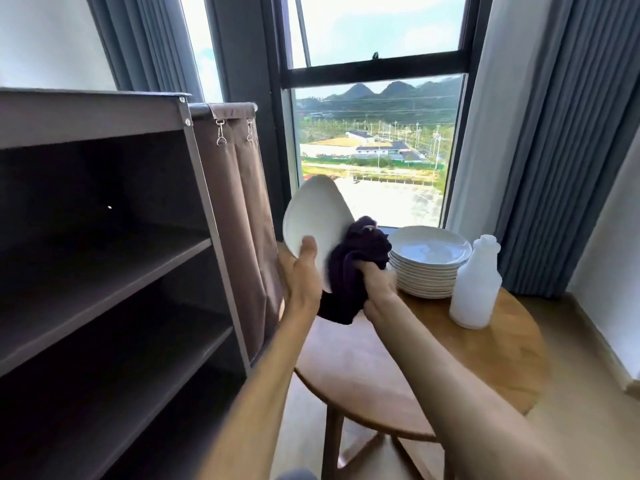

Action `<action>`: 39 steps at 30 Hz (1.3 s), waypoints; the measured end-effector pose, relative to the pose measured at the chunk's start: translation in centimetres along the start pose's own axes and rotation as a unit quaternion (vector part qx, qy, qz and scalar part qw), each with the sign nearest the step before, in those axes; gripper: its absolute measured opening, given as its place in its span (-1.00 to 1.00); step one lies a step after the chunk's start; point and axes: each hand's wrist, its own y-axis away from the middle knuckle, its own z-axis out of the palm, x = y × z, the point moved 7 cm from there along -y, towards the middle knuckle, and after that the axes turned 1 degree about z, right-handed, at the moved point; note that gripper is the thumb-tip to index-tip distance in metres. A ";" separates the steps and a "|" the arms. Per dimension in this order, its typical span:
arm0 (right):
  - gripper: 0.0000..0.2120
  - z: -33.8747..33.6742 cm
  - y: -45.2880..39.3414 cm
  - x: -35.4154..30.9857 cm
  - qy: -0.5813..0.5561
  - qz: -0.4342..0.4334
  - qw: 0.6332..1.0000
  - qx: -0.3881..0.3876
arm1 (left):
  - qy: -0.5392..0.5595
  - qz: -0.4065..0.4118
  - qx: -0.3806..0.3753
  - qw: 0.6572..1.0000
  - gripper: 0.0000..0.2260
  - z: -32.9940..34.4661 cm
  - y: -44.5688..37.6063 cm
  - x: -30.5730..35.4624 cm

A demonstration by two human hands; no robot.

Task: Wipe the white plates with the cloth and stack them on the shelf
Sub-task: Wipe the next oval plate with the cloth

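My left hand grips the lower rim of a white plate, which is held up on edge in front of the window. My right hand grips a bunched dark purple cloth that is pressed against the plate's right side. A stack of several white plates sits on the round wooden table to the right. The dark brown shelf unit stands at the left, and I see nothing on its boards.
A translucent white plastic bottle stands on the table beside the plate stack. A brown fabric cover hangs at the shelf's right side. Grey curtains frame the tall window behind the table.
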 end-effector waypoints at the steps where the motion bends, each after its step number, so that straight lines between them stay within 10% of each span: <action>1: -0.66 -0.5 -0.3 -1.4 0.045 -0.039 0.998 -0.016 | -0.047 0.015 -0.039 0.998 -0.96 -0.2 -0.4 0.9; 5: -0.76 0.6 0.8 -3.8 0.223 -0.115 0.957 -0.142 | -0.148 -0.010 -0.158 0.976 -0.84 -0.4 -4.2 2.9; 9: -0.86 1.6 1.5 -5.7 0.085 -0.111 0.988 -0.073 | -0.144 -0.093 -0.233 0.957 -0.85 1.3 -4.9 1.8; 13: -0.87 1.6 2.1 -4.7 -0.080 -0.018 0.996 0.025 | 0.059 -0.070 -0.180 0.979 -0.45 2.2 -2.3 -0.4; 23: -0.81 -2.2 2.7 0.0 -0.094 0.014 0.995 0.043 | -0.014 0.003 -0.017 1.000 -0.63 0.5 1.8 -2.3; 29: -0.81 -4.8 0.6 -6.1 0.211 -0.156 0.965 -0.026 | -0.116 0.022 -0.160 0.980 -0.81 -1.9 0.1 0.1; 32: -0.85 -3.8 1.5 -6.4 0.278 -0.199 0.940 -0.025 | -0.019 -0.052 -0.159 0.986 -0.66 -2.4 -3.0 -0.1; 36: -0.87 -2.6 2.2 -3.3 0.072 -0.118 0.990 0.021 | 0.161 -0.076 -0.162 0.971 -0.25 -1.5 -0.7 -2.7; 39: -0.85 -1.6 2.2 -0.4 0.069 -0.057 0.996 0.007 | 0.201 -0.042 -0.169 0.964 -0.34 0.5 1.3 -3.4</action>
